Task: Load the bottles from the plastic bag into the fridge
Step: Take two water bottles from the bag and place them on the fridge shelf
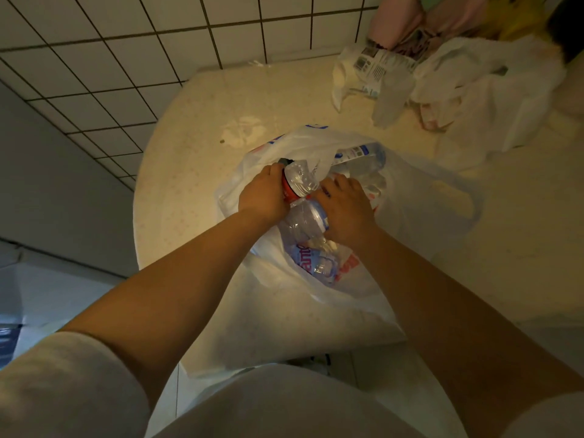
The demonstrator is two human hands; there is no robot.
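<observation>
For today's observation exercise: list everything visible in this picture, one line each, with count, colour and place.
plastic bag: one, white with red and blue print, open on the table's near edge.
bottles: several, clear plastic, inside the bag; exact count hidden.
red-label bottle: one, clear, dark cap, at the bag's mouth.
table: one, cream, round.
crumpled bags and wrappers: a heap, white, far right of the table.
wall tiles: white, behind.
left hand: gripping the red-label bottle.
right hand: closed on a bottle in the bag.

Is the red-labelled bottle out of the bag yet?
Partly: the left hand holds the red-labelled bottle at the plastic bag mouth.
</observation>
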